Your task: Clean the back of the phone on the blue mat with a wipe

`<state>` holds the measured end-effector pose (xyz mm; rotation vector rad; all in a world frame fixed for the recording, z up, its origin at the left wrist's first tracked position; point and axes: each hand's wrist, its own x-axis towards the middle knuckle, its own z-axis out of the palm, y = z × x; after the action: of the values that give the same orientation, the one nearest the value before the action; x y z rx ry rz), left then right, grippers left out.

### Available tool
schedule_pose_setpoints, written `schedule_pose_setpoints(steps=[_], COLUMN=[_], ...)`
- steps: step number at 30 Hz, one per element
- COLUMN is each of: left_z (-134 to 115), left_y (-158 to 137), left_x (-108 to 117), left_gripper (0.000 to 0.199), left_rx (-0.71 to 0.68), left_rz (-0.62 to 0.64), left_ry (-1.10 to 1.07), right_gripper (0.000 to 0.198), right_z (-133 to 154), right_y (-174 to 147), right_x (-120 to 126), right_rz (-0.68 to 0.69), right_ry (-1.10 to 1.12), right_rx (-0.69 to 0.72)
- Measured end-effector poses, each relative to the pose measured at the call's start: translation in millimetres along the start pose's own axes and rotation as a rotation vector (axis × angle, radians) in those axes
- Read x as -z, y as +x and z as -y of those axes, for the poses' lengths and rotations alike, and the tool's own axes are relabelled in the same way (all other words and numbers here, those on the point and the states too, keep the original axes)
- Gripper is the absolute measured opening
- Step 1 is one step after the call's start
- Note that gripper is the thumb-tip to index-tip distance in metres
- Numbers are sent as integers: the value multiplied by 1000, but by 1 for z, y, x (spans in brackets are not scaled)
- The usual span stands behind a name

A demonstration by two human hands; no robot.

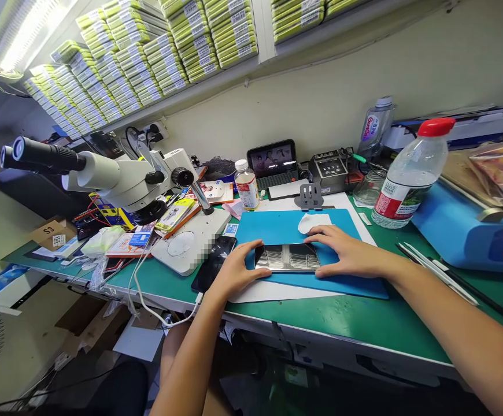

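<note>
A phone (285, 257) with a dark, glossy, reflective face lies sideways on a blue mat (273, 222). My left hand (240, 267) grips its left end, thumb at the near edge and fingers at the far edge. Around the right end, my right hand (342, 253) closes the same way, with its thumb at the near corner. Just beyond my right fingers sits a crumpled white wipe or cloth (314, 222). Beside my left wrist lies another dark phone (214, 263), with a white cable (160, 318) running near it.
A microscope (121, 179) stands at left on its white base. Behind the mat are a small bottle (246, 186), a propped screen playing video (273, 160) and a grey box device (329, 170). A red-capped bottle (410, 179), blue machine (463, 225) and thin tools (440, 271) are at right.
</note>
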<state>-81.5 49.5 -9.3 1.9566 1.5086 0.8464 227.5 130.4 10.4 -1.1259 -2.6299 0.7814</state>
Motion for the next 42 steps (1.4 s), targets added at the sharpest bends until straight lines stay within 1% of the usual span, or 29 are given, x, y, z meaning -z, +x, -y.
schedule_pose_setpoints(steps=[5, 12, 18, 25, 27, 30, 32, 38, 42], left_z=[-1, -2, -2, 1, 1, -1, -2, -1, 0], left_y=[0, 0, -2, -1, -1, -3, -5, -6, -5], left_x=[2, 3, 5, 3, 4, 7, 8, 7, 5], left_gripper=[68, 68, 68, 69, 73, 86, 89, 88, 81], left_rx=[8, -8, 0, -2, -13, -39, -56, -78, -74], left_rz=[13, 5, 12, 21, 29, 51, 58, 66, 56], left_ry=[11, 18, 19, 10, 13, 6, -9, 38, 49], right_gripper=[82, 84, 79, 77, 76, 75, 75, 83, 83], right_z=[1, 1, -2, -2, -2, -2, -2, -1, -3], right_y=[0, -1, -1, -1, -1, 0, 0, 0, 1], right_x=[1, 3, 3, 3, 3, 3, 3, 4, 2], right_rz=[1, 61, 65, 54, 52, 44, 42, 58, 42], right_ry=[4, 6, 44, 38, 35, 31, 29, 28, 33], right_rx=[6, -35, -50, -39, -39, -29, -22, -28, -8])
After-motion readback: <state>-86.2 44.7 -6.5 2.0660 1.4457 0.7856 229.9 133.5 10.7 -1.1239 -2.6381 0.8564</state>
